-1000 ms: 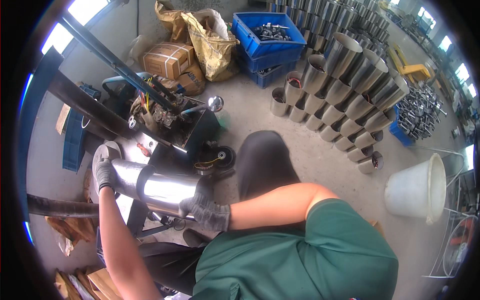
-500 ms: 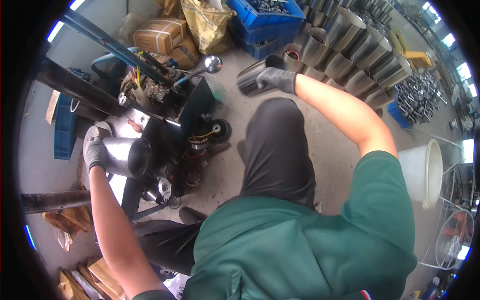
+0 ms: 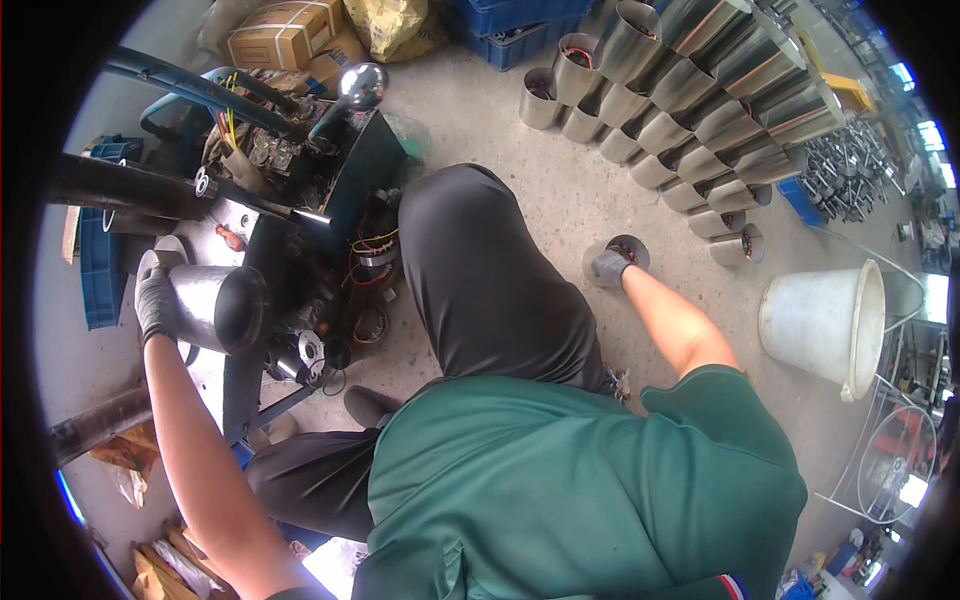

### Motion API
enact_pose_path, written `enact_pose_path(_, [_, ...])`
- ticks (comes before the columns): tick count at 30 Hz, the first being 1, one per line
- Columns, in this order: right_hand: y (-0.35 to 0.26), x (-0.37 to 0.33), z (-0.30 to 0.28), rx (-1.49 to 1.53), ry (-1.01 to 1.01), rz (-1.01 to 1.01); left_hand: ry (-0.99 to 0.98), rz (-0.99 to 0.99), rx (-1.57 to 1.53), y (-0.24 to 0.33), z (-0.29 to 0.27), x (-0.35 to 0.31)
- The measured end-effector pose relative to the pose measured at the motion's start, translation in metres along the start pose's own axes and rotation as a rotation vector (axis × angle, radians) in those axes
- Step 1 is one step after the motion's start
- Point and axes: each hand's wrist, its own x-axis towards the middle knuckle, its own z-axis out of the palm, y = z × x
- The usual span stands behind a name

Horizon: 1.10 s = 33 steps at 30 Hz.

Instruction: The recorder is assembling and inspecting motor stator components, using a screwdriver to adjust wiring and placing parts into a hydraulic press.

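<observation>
My left hand, in a grey glove, is closed on the outer side of a wide shiny metal cylinder at the machine on the left. The cylinder lies sideways, its dark open end toward my knees. Behind that hand is a grey round disc. To the right of my leg, my gloved right hand grips the rim of another metal cylinder on the floor. Something reddish shows inside it; the fingertips are partly hidden. Several similar cylinders stand in rows just beyond that hand.
The dark machine bench carries a lever with a shiny ball, loose wires and an orange-handled tool. Blue crates and a cardboard box are at the back. A white bucket stands at the right, near metal parts.
My right hand has come from the rows' left end, where it held a cylinder, nearer and rightward. Whether it is the same cylinder, I cannot tell. My left hand keeps its grip.
</observation>
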Motion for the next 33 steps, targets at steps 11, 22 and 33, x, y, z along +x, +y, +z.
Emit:
enact_pose_path(11, [-0.094,-0.047,-0.115,0.065,0.069,0.154,-0.02,-0.137,-0.111,-0.022,-0.057,0.001])
enact_pose_path(22, [-0.061,-0.117,-0.049,2.012,-0.242,0.792,-0.031,-0.142,-0.153,-0.027,-0.055,0.014])
enact_pose_path(33, [-0.017,-0.071,0.042,2.13,1.616,0.896,-0.016,-0.071,-0.147,-0.052,-0.04,0.034])
